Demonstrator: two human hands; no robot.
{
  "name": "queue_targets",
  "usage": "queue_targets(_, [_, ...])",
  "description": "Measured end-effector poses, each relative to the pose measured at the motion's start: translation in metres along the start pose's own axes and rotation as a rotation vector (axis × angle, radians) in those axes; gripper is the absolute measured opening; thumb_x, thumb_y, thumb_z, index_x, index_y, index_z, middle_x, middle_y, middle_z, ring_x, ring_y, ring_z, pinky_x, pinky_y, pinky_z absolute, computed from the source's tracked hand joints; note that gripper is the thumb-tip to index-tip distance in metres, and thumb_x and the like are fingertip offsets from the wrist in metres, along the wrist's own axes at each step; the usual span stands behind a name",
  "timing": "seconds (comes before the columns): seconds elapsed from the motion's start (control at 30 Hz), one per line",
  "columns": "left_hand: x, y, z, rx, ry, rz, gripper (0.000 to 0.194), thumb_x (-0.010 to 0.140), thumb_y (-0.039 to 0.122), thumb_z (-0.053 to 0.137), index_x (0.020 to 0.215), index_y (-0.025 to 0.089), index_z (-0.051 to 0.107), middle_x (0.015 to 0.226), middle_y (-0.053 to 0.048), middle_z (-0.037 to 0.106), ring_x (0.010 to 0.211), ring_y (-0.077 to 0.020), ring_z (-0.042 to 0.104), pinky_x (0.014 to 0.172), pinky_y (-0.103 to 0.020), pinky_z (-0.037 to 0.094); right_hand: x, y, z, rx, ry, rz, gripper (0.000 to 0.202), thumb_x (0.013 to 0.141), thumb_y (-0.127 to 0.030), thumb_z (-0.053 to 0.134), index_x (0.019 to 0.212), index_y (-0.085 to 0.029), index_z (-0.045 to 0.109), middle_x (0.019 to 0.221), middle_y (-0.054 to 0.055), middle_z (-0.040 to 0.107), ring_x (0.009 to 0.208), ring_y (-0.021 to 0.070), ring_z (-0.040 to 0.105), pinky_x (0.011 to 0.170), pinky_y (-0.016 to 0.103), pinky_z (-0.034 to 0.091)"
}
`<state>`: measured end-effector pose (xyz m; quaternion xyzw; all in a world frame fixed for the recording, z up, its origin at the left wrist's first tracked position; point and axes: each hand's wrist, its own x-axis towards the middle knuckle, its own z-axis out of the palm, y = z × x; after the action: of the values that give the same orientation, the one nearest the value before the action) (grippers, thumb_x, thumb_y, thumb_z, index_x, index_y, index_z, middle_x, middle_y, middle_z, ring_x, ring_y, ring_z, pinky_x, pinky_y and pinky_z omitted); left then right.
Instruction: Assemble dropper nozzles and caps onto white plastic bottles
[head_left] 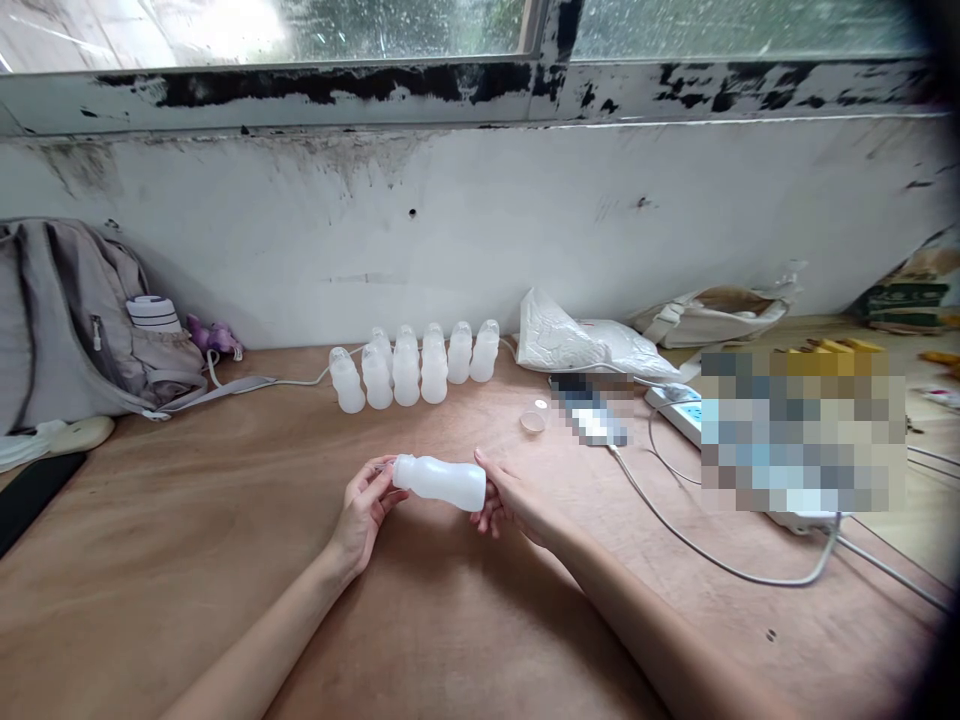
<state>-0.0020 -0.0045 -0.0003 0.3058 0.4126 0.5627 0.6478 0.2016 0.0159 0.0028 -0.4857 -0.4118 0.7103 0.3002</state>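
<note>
While our left hand (365, 512) pinches its neck, our right hand (504, 497) grips the base of the white bottle (440, 481) (held sideways). Nine more bottles (412, 366) stand near the tabletop's (187, 520) far edge.

a wooden table (187, 560) bears standing white bottles (409, 368), a grey backpack (67, 320), a plastic bag (577, 345) and cables (712, 560).

Bottles: ten. One (441, 481) lies in the grip; nine (409, 375) stand grouped beyond it. Caps: one (532, 421), beyond-right of the grip. Backpacks: one (67, 320), far left.
</note>
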Motion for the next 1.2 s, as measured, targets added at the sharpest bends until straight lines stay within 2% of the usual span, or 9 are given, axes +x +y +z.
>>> queue_targets(0.1, [-0.001,-0.002,0.001,0.002,-0.007,-0.034,0.019,0.073,0.031,0.060,0.086,0.016,0.061,0.096,-0.004,0.061,0.079,-0.0119,0.057,0.071,-0.022,0.046,-0.001,0.000,0.003,0.038,0.055,-0.059,0.046,0.080,-0.055,0.039,0.078,-0.012,0.054,0.054,0.004,0.059,0.040,0.0136,0.057,0.031,0.020,0.042])
queue_targets(0.2, [-0.001,-0.004,0.000,-0.015,0.005,-0.041,0.017,0.074,0.030,0.059,0.084,0.016,0.060,0.092,-0.002,0.061,0.077,-0.0105,0.057,0.071,-0.022,0.047,-0.003,-0.005,0.003,0.129,0.032,-0.195,0.041,0.083,-0.050,0.038,0.097,-0.015,0.054,0.079,0.007,0.063,0.059,0.0156,0.062,0.044,0.025,0.051])
queue_targets(0.37, [0.003,-0.004,-0.001,-0.054,0.051,-0.046,0.017,0.072,0.029,0.062,0.083,0.017,0.058,0.085,-0.001,0.061,0.073,-0.0096,0.058,0.069,-0.020,0.047,-0.011,-0.012,-0.001,0.071,-0.056,-0.372,0.045,0.072,-0.029,0.060,0.115,-0.026,0.048,0.118,0.005,0.049,0.094,0.0194,0.055,0.061,0.026,0.054])
queue_targets(0.53, [0.003,-0.001,-0.001,-0.049,0.080,-0.028,0.018,0.070,0.030,0.063,0.081,0.018,0.057,0.083,0.000,0.061,0.071,-0.0102,0.058,0.067,-0.022,0.048,-0.009,-0.009,0.000,0.012,-0.078,-0.340,0.049,0.068,-0.031,0.065,0.113,-0.021,0.048,0.103,0.006,0.058,0.074,0.0142,0.061,0.060,0.025,0.052])
queue_targets(0.63, [0.001,0.002,0.000,0.005,0.052,0.015,0.018,0.071,0.031,0.063,0.080,0.016,0.057,0.085,-0.001,0.061,0.073,-0.0109,0.057,0.068,-0.022,0.047,-0.003,-0.005,0.000,-0.030,-0.010,-0.204,0.039,0.073,-0.045,0.057,0.094,-0.012,0.055,0.072,0.006,0.063,0.050,0.0112,0.060,0.043,0.020,0.048])
queue_targets(0.77, [-0.001,0.003,0.001,0.046,0.022,0.041,0.018,0.071,0.031,0.062,0.081,0.016,0.059,0.089,-0.003,0.060,0.075,-0.0117,0.057,0.069,-0.023,0.047,0.003,-0.002,-0.001,-0.085,0.044,-0.046,0.052,0.077,-0.059,0.039,0.069,-0.010,0.054,0.052,0.006,0.060,0.037,0.0109,0.055,0.025,0.015,0.033])
queue_targets(0.9, [0.000,0.001,0.001,0.025,0.013,0.022,0.018,0.072,0.030,0.061,0.082,0.015,0.059,0.090,-0.003,0.059,0.077,-0.0111,0.055,0.071,-0.023,0.046,-0.002,-0.004,0.001,-0.104,0.049,-0.098,0.054,0.079,-0.060,0.032,0.082,-0.012,0.056,0.065,0.007,0.062,0.045,0.0121,0.058,0.025,0.016,0.035])
queue_targets(1.03, [0.000,0.000,0.000,0.020,0.040,0.026,0.018,0.071,0.030,0.062,0.081,0.015,0.059,0.090,-0.003,0.059,0.077,-0.0110,0.055,0.070,-0.022,0.046,-0.008,-0.008,0.003,-0.110,0.002,-0.315,0.051,0.070,-0.040,0.061,0.115,-0.022,0.043,0.096,0.005,0.057,0.071,0.0133,0.059,0.046,0.021,0.051])
queue_targets(1.2, [0.001,0.002,0.000,0.024,0.058,0.047,0.018,0.070,0.031,0.063,0.080,0.016,0.059,0.092,-0.003,0.060,0.079,-0.0124,0.056,0.071,-0.023,0.046,-0.005,-0.007,0.004,-0.158,-0.035,-0.325,0.042,0.068,-0.036,0.064,0.102,-0.015,0.051,0.083,0.004,0.058,0.064,0.0119,0.058,0.043,0.019,0.048])
